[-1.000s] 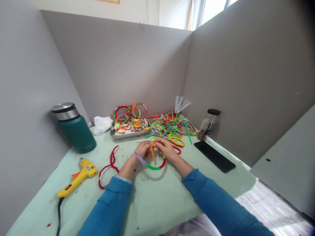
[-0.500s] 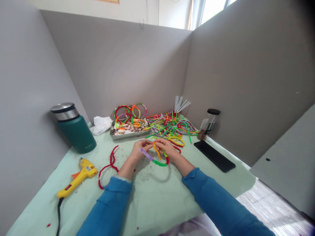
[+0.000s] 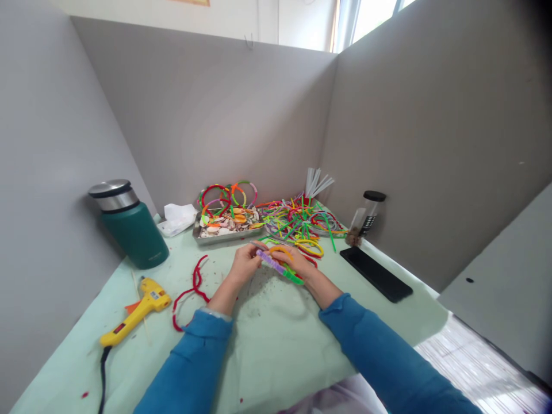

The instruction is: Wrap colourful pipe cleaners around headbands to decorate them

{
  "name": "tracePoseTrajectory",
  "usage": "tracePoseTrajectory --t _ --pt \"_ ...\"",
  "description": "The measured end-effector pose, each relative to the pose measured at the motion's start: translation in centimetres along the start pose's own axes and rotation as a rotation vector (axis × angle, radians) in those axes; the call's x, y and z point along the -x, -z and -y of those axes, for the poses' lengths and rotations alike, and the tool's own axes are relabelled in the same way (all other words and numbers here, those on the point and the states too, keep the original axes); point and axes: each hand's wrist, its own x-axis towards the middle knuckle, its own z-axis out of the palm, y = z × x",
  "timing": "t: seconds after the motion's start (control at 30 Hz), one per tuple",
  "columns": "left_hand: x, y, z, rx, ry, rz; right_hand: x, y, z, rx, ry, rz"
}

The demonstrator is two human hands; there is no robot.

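Note:
Between my hands is a multicoloured pipe-cleaner ring [image 3: 272,262], with purple, green and orange stretches showing. My left hand [image 3: 245,261] is closed with its fingers pinching the purple end, where a greyish-white strand also shows. My right hand [image 3: 297,263] is closed around the orange and green side, and its fingers are partly hidden behind the ring. Both hands hover over the pale green tabletop. Red pipe cleaners [image 3: 196,287] lie loosely beside my left wrist. Beyond my right hand, yellow pipe cleaners [image 3: 311,248] lie at the edge of a colourful pipe-cleaner heap [image 3: 297,221].
A metal tray [image 3: 228,237] of shells stands at the back, with finished-looking rings [image 3: 244,187] leaning in it. At left are a green bottle [image 3: 135,233], a yellow glue gun [image 3: 135,316] and tissues [image 3: 179,215]. A black phone [image 3: 375,273] and clear jar [image 3: 366,218] sit right.
The ring has turned and tilted between my hands. Its purple end has swung up and right, and the green part now sits against my right hand.

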Motion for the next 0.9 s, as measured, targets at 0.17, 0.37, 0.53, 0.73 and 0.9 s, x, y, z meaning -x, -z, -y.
tracePoseTrajectory --t 0.17,0.37,0.53,0.73,0.9 --pt "-0.02 -0.34 0.32 -0.078 0.007 -0.035 0.21 -0.44 0.26 -0.079 -0.024 0.047" --pt "-0.16 -0.72 0.94 -0.046 0.056 -0.075 0.26 -0.96 0.11 -0.069 -0.014 0.013" --pt "-0.35 -0.87 0.63 -0.008 0.097 -0.102 -0.04 -0.95 -0.43 -0.036 -0.008 -0.010" --pt "-0.40 -0.97 0.14 0.076 0.099 -0.081 -0.17 -0.91 -0.65 -0.025 -0.015 -0.004" --pt "-0.50 -0.89 0.53 0.063 0.103 -0.071 -0.19 -0.91 -0.64 -0.037 -0.016 0.001"
